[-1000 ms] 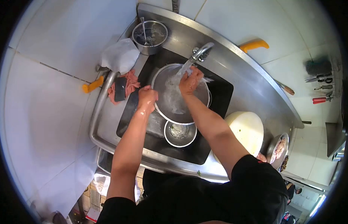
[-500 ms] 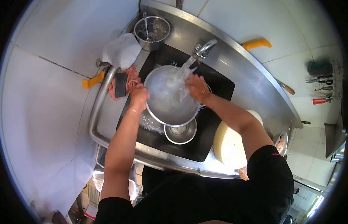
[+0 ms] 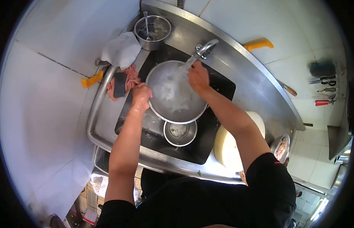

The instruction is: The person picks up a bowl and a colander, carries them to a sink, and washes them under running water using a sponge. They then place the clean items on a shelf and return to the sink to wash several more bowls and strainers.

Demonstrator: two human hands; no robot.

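Gripping the round silver metal pot [image 3: 193, 110] at its edge, the left hand [image 3: 141, 95] stays; the right hand [image 3: 199, 76], its hold unclear, has moved nearer the curved silver metal tap [image 3: 208, 47].

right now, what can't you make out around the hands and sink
All in the head view:
Bottom of the pot: blurred by splashing water.
Palm of the right hand, and anything in it: hidden by its own back.
Fingertips of the left hand: hidden behind its knuckles.
Part of the white block: behind the right forearm.
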